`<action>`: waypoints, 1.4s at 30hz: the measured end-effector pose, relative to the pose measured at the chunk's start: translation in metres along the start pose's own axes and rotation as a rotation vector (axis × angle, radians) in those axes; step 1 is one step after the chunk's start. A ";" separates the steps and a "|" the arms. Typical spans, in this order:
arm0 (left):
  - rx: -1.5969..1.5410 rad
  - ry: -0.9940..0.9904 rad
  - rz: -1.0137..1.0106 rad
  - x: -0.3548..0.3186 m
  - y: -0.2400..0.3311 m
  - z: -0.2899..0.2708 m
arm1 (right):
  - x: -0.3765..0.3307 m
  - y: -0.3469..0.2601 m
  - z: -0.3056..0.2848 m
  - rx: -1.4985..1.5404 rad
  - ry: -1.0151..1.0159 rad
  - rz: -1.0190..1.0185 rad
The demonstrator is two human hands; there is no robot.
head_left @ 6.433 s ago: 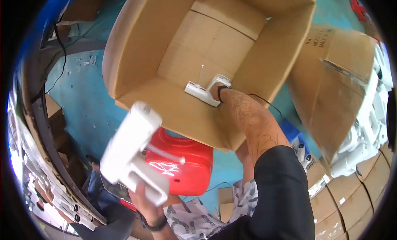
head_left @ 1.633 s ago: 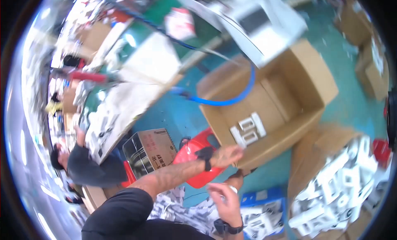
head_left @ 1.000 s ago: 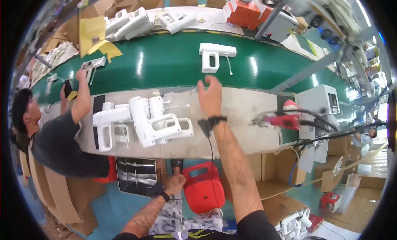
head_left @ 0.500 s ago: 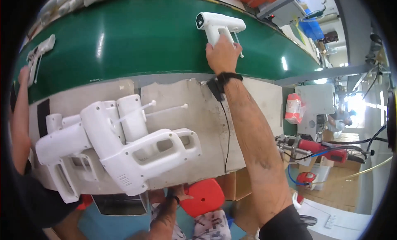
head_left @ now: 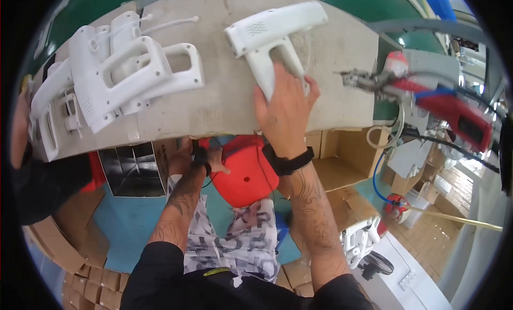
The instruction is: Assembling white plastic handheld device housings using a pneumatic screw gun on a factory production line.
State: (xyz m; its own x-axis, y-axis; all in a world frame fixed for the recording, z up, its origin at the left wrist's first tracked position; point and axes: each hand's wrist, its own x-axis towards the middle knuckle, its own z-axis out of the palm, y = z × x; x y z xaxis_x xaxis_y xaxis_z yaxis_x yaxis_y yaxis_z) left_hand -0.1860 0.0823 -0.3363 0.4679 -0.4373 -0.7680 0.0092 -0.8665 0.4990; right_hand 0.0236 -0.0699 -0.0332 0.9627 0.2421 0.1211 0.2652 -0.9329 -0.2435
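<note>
Right hand [head_left: 286, 109]: fingers wrapped around the grip of a white plastic gun-shaped housing [head_left: 272, 35], lying on the grey table [head_left: 230, 104]. Left hand [head_left: 195, 160]: below the table edge, touching a red stool [head_left: 243, 171], closure unclear. Further white housings [head_left: 123, 69] piled left of the held housing.

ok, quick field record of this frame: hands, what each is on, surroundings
right hand: gripping handle of white pistol-shaped plastic housing, which lies on the grey worktop
left hand: below the worktop edge, against the red stool; grip cannot be told
pile of white housings: on the worktop, to the left
red power tool: right of the worktop, untouched
another person's sleeve: far left
cardboard boxes: under the worktop
</note>
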 end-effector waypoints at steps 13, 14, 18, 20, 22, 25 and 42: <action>0.133 0.385 -0.034 0.020 -0.041 0.053 | -0.307 0.083 0.157 0.171 -0.215 0.511; 0.150 0.425 -0.050 0.015 -0.061 0.053 | -0.324 0.085 0.179 0.191 -0.223 0.508; 0.219 0.595 -0.072 -0.027 -0.153 0.031 | -0.360 0.091 0.193 0.388 -0.538 0.903; 0.315 0.678 -0.120 -0.083 -0.217 -0.007 | -0.358 0.043 0.202 0.489 -0.555 1.061; 0.054 0.623 -0.259 -0.102 -0.154 -0.005 | -0.397 0.065 0.185 0.402 -0.641 0.990; -0.190 0.285 -0.534 -0.163 -0.071 -0.045 | -0.418 0.075 0.187 0.342 -0.810 0.870; -0.209 0.704 -0.358 -0.303 -0.020 -0.136 | -0.492 0.113 -0.062 -0.084 -1.540 0.749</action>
State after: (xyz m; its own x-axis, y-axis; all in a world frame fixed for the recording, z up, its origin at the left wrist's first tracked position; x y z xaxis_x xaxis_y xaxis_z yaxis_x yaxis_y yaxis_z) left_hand -0.2078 0.2648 -0.0589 0.8502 0.1718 -0.4976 0.3958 -0.8319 0.3890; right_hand -0.4238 -0.3111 -0.0610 0.0394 -0.2540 -0.9664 -0.1876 -0.9518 0.2425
